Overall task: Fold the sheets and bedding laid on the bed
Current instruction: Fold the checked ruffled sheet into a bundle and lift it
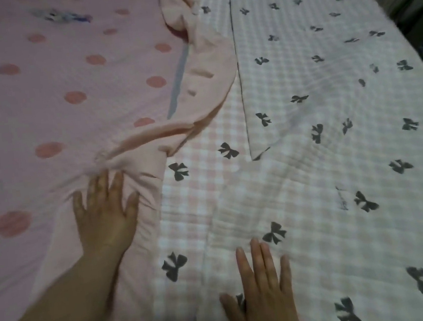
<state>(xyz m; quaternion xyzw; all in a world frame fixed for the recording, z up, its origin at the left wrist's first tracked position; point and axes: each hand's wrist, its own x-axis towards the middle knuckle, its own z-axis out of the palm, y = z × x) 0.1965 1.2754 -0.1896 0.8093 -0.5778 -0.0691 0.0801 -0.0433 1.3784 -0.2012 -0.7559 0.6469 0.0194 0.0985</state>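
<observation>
The pink dotted sheet (pixel 64 79) covers the bed left of the checked bow-print quilt (pixel 335 146). Left hand (pixel 105 212) presses its ruffled edge, fingers (pixel 95 189) spread flat; right hand (pixel 264 289) lies flat on the quilt.

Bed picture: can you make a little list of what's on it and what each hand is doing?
left side: pink dotted sheet with a frilly edge
right side: checked blanket with dark bows
left hand: flat, fingers spread, on the frilly edge
right hand: flat on the checked blanket
folding: both pieces lie spread out
</observation>
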